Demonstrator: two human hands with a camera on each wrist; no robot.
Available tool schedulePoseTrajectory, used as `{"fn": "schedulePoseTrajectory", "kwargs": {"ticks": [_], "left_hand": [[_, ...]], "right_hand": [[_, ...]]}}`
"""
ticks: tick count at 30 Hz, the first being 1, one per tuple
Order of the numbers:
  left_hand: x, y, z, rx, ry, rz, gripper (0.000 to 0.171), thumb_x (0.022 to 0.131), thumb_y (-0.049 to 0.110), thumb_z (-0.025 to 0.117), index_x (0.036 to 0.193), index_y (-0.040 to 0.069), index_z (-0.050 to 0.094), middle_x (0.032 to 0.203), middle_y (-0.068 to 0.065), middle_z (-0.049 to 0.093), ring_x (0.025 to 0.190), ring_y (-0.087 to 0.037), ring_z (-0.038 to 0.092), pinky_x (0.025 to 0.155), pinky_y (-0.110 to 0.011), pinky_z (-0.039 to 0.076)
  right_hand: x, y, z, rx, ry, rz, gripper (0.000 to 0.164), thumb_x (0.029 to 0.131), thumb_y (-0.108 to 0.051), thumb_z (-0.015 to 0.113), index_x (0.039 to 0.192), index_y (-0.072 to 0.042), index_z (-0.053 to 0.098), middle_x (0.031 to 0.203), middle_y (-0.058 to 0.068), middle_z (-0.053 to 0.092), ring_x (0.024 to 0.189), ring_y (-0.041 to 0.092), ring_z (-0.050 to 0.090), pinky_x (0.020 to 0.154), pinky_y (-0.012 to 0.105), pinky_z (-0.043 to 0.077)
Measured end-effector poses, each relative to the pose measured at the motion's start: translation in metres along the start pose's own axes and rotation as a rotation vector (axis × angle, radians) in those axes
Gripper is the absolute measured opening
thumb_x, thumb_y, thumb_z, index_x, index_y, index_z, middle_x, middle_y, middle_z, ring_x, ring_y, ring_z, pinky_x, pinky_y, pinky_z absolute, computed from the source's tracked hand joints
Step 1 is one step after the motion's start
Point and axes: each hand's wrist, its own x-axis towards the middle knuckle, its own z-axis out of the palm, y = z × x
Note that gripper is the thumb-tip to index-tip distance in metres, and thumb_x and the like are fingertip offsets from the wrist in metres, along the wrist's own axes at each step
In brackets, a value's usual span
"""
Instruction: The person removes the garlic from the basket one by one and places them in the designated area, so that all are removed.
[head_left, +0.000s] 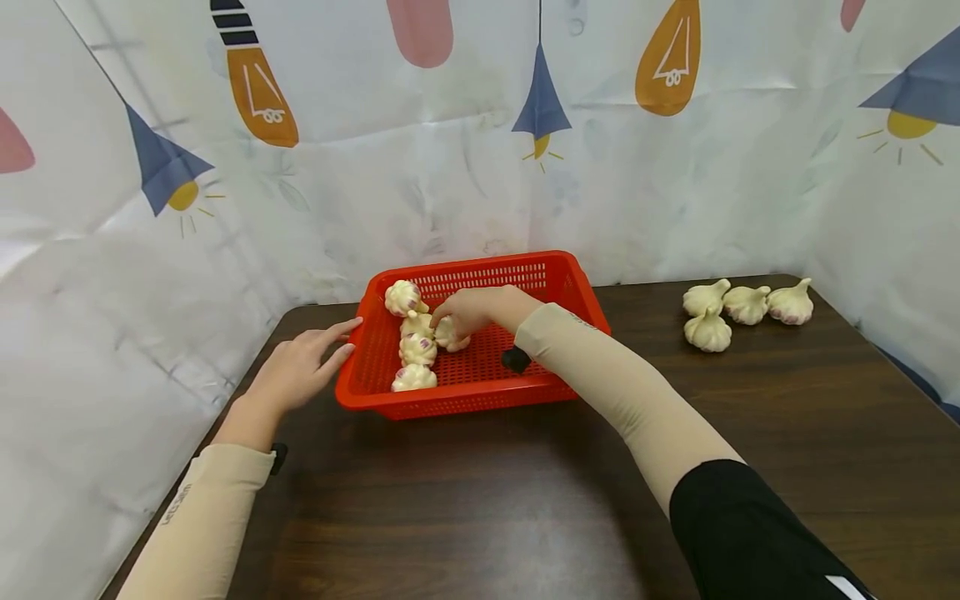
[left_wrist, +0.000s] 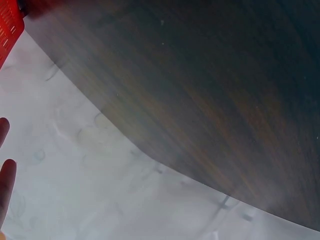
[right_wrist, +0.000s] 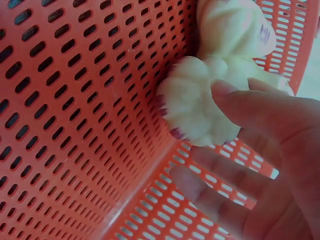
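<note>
A red plastic basket with slotted walls stands on the table. Inside it, my right hand holds a garlic bulb between thumb and fingers. The right wrist view shows that garlic bulb, white with purple marks, against other bulbs, with the thumb on it. Several garlic bulbs form a column along the basket's left side. My left hand is at the basket's left rim, fingers extended and thumb apart. In the left wrist view only its fingertips show at the left edge.
More garlic bulbs lie grouped at the table's back right. The dark wooden table meets a white printed curtain at the back and left. A small black device sits under the right wrist.
</note>
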Motion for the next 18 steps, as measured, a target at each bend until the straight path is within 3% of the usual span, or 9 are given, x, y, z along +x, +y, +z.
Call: {"fn": "schedulePoseTrajectory", "kwargs": {"ticks": [8,14,18], "left_hand": [[0.000,0.001,0.001,-0.007,0.001,-0.011,0.052,0.108,0.040,0.047,0.154,0.014,0.047,0.135,-0.028,0.060,0.118,-0.047,0.059,0.095,-0.066,0.048],[-0.001,0.001,-0.001,-0.002,-0.015,-0.018,0.053,0.109,0.040,0.046,0.154,0.013,0.047,0.135,-0.029,0.060,0.119,-0.047,0.058,0.096,-0.066,0.047],[-0.002,0.001,-0.002,-0.001,-0.012,-0.016,0.053,0.108,0.040,0.047,0.154,0.013,0.048,0.134,-0.028,0.061,0.118,-0.047,0.058,0.095,-0.066,0.047]], "right_hand": [[-0.009,0.004,0.001,0.117,-0.002,0.014,0.045,0.096,-0.011,0.071,0.139,-0.018,0.064,0.138,0.005,0.058,0.109,0.022,0.050,0.087,0.032,0.042],[-0.014,0.005,0.001,0.165,-0.008,0.028,0.025,0.100,-0.012,0.063,0.124,-0.010,0.071,0.124,0.005,0.063,0.101,0.019,0.056,0.089,0.032,0.048],[-0.016,0.006,0.001,0.192,-0.026,0.044,0.030,0.100,-0.011,0.065,0.129,-0.010,0.068,0.125,0.005,0.062,0.098,0.019,0.055,0.086,0.030,0.048]]}}
